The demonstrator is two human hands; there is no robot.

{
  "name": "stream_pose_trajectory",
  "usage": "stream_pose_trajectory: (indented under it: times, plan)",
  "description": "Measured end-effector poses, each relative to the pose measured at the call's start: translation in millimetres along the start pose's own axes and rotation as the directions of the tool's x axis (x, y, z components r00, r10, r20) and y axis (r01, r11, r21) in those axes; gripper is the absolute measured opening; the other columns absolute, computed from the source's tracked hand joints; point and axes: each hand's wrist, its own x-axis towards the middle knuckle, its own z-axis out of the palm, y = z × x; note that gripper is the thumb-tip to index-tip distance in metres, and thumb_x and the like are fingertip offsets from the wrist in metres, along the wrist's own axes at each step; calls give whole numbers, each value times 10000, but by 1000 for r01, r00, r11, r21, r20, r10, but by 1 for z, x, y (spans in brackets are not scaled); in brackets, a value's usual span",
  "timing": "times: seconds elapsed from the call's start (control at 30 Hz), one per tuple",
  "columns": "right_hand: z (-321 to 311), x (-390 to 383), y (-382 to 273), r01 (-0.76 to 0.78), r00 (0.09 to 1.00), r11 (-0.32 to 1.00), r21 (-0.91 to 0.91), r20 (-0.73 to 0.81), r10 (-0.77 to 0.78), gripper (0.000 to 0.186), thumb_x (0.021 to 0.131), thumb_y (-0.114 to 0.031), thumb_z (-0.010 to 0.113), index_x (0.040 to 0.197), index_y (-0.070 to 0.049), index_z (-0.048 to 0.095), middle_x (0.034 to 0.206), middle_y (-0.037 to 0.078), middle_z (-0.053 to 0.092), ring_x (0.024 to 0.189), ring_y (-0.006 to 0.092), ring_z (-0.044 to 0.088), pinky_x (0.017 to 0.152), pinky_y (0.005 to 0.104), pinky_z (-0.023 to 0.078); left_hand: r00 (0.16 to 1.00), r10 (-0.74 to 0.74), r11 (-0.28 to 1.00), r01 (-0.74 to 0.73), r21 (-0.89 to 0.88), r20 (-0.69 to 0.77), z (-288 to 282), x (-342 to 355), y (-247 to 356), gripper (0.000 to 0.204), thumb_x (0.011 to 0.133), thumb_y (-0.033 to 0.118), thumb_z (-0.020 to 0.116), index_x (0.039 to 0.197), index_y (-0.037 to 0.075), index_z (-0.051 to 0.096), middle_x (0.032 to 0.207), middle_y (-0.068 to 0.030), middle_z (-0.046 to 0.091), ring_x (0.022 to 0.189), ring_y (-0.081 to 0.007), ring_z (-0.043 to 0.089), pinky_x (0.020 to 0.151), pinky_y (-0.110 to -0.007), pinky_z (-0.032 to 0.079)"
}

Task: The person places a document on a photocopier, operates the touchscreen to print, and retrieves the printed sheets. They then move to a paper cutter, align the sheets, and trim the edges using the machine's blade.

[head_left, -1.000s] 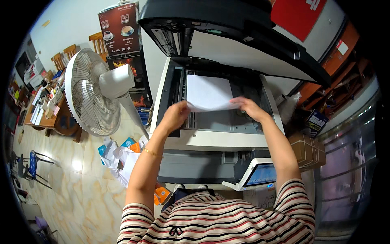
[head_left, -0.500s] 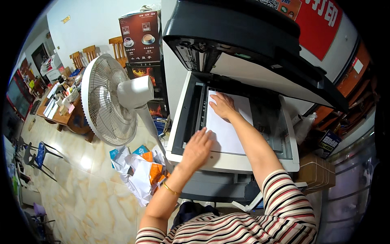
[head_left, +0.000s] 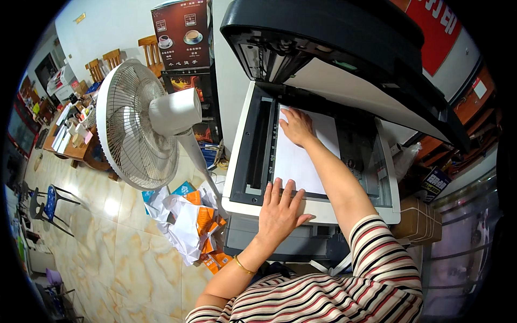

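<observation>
A white sheet of paper point(head_left: 315, 167) lies on the glass of a copier point(head_left: 241, 206), along the left side of the scanning bed. My right hand point(head_left: 297, 127) rests flat on the paper's far left part, fingers stretched out. At the near edge, my left hand point(head_left: 281, 209) is spread open, its fingertips over the paper's near left corner and its palm above the copier's white front rim. Neither hand grips anything. The copier's dark lid point(head_left: 334, 48) stands raised at the back, its white underside facing the glass.
A white standing fan point(head_left: 175, 112) is close on the left. Crumpled white and orange wrapping paper point(head_left: 186, 226) lies on the floor below it. A tall brown vending machine point(head_left: 186, 37) stands behind the fan. A strapped cardboard box point(head_left: 420, 220) sits right of the copier.
My left hand has moved right and nearer along the copier's front edge, and its fingers have spread. My right hand stays flat on the paper. The whole view has shifted slightly.
</observation>
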Motion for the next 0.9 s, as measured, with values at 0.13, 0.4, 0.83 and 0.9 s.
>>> stream_pose_trajectory:
  times: [0.13,0.4,0.83,0.9]
  plan:
    - [0,5,1,25,1000,1000,11,-14,-25,456,907,-358,533,1311,-147,525,1398,94,478,1287,290,429,1077,469,285,999,-28,1000,28,6,-36,2,0,2,629,772,531,659,1212,88,593,1306,-199,494,1232,-459,430,1060,-553,312]
    - [-4,14,1,11,1000,1000,-5,28,-11,470,908,-361,540,1323,-142,517,1387,106,485,1279,293,443,1064,453,321,998,-60,998,61,15,-17,2,-1,3,590,813,510,627,1250,117,585,1328,-205,488,1263,-446,411,1078,-542,290]
    - [-309,-127,-36,395,406,806,-440,-704,-583,340,919,-140,494,1250,-109,567,1334,139,534,1308,286,430,1131,464,217,997,-16,1000,16,-3,-72,4,-3,1,617,810,481,654,1255,63,567,1328,-215,484,1282,-419,403,1093,-529,281]
    - [-352,-127,-7,136,511,835,-533,-684,-520,353,964,-272,528,1287,-137,571,1350,88,539,1302,259,439,1113,438,242,993,62,998,-65,-26,-102,5,-5,-2,618,793,468,679,1233,50,569,1302,-188,504,1272,-386,428,1073,-492,329]
